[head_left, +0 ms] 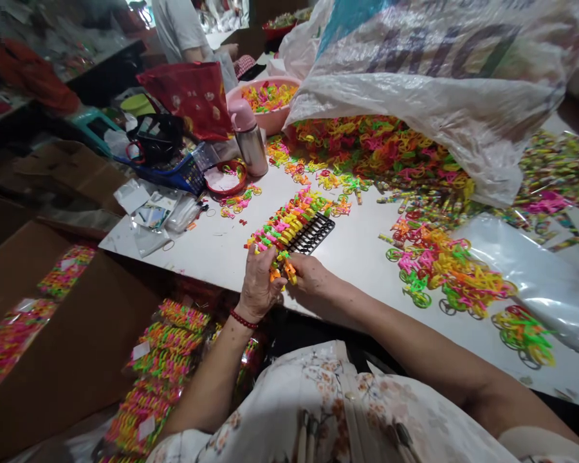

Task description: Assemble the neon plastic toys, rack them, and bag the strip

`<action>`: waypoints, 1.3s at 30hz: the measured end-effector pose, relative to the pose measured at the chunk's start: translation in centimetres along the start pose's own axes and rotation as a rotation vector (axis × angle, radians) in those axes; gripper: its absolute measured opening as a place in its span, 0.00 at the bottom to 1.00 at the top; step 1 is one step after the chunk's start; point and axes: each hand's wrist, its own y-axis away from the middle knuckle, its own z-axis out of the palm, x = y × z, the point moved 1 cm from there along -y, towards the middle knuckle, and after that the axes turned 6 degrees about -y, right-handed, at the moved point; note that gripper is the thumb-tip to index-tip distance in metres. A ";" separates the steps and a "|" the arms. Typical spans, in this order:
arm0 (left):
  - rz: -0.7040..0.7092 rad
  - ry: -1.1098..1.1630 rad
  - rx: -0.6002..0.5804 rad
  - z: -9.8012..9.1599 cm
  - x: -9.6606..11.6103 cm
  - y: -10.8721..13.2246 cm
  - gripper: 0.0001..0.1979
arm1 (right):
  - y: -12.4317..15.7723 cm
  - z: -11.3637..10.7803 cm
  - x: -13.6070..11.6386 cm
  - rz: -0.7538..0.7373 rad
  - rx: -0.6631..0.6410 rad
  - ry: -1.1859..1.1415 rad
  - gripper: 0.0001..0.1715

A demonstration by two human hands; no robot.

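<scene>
At the table's near edge my left hand, with a red bead bracelet at the wrist, has its fingers closed around a small orange and yellow plastic toy. My right hand meets it from the other side, its fingers closed at the same toy; its fingertips are partly hidden. Just beyond both hands lies a black slotted rack. Rows of bright plastic toys in yellow, green, pink and orange cover the rack's left side, while bare black slots show on its right.
Loose toy bicycles lie to the right, beside clear plastic bags. Behind are a large white sack spilling toys, a flask, a pink basin and a blue basket. Cardboard boxes and packed toys stand below left.
</scene>
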 end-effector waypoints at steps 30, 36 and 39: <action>-0.452 -0.001 -0.171 0.0 0.7 3.6 0.06 | -1.1 -1.0 0.5 0.139 -0.129 -0.009 0.08; -0.297 -0.149 -0.174 1.0 0.3 3.4 0.08 | -1.9 -0.9 0.7 0.096 -0.189 0.151 0.01; -0.240 -0.179 -0.182 1.1 0.2 3.4 0.08 | -2.1 -1.2 0.6 0.038 -0.238 0.184 0.01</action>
